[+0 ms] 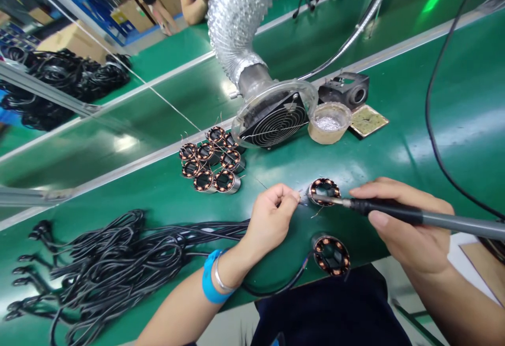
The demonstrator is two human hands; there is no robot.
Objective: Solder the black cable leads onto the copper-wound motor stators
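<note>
My right hand [414, 225] grips a soldering iron [398, 212] by its dark handle. Its tip reaches left across the rim of a copper-wound motor stator [334, 187] on the green bench. Just left of that stator, my left hand [272, 217] pinches a thin wire [303, 202] between thumb and fingertips; the tip of the iron is close by. A second stator [342, 262] sits nearer my body, with a black cable [290, 284] running up to it. What the left fingers hide inside the pinch I cannot make out.
Several stators [228, 182] stand grouped at the back left, beside a fume-extractor hood [276, 122] on a silver duct [236, 20]. A solder pot [327, 131], a sponge tray [369, 121] and an iron holder [343, 91] sit behind. Bundled black cables [118, 267] lie left. Another person's arm [194, 7] shows beyond.
</note>
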